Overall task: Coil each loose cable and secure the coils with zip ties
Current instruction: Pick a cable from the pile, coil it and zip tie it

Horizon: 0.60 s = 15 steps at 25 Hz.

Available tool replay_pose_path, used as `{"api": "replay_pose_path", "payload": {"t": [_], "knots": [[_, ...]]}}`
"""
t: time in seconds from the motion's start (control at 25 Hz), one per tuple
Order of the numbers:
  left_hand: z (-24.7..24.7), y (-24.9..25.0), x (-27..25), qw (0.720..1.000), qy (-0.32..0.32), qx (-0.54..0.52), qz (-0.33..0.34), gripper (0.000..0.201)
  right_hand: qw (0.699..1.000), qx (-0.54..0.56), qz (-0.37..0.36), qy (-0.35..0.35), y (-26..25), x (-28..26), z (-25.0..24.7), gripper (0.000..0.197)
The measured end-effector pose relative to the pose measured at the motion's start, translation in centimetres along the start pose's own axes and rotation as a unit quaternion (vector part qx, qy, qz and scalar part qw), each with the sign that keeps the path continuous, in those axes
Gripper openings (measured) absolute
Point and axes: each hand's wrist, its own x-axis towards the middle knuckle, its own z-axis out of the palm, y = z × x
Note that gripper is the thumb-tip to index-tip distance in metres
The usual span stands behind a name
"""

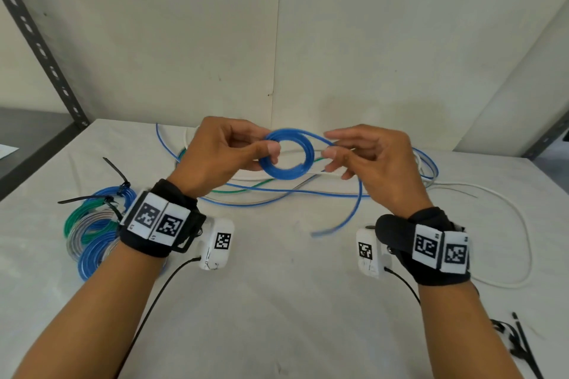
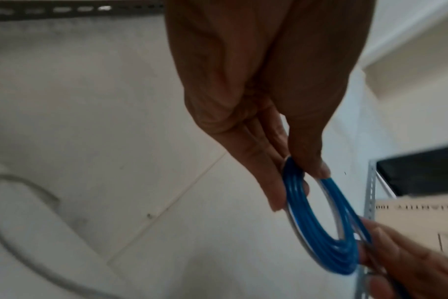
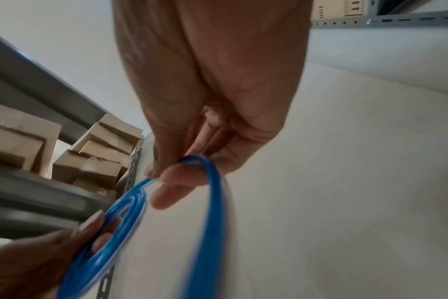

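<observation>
A small coil of blue cable point(image 1: 288, 153) point(image 2: 328, 226) point(image 3: 108, 232) is held in the air above the table. My left hand point(image 1: 234, 151) point(image 2: 294, 178) pinches the coil's left side between thumb and fingers. My right hand point(image 1: 341, 154) point(image 3: 182, 176) pinches the same cable's loose strand at the coil's right side. The free tail point(image 1: 348, 212) hangs down, blurred, with its end just above the table. Loose blue, green and white cables point(image 1: 261, 191) lie tangled on the table behind the hands.
Several tied coils point(image 1: 92, 228) with black zip ties lie at the left by my forearm. A long white cable point(image 1: 520, 224) loops at the right. Loose black zip ties point(image 1: 517, 344) lie at the front right. Metal shelving point(image 1: 40, 49) stands at the left, a wall behind.
</observation>
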Motion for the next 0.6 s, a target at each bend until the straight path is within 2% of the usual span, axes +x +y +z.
{"api": "replay_pose_path", "payload": {"t": [0.12,0.28,0.6], "knots": [[0.2,0.1,0.2,0.996,0.039,-0.077,-0.006,0.018,0.996,0.054,-0.007,0.064,-0.3,0.1,0.5,0.017],[1.3,-0.1,0.4,0.984,0.075,-0.161,-0.031,0.025,0.990,0.103,-0.014,0.096,-0.2,-0.2,2.6,0.007],[2.8,-0.6,0.2,0.973,0.084,-0.208,-0.049,0.024,0.976,0.157,-0.021,0.149,0.1,-0.6,4.9,0.016]]}}
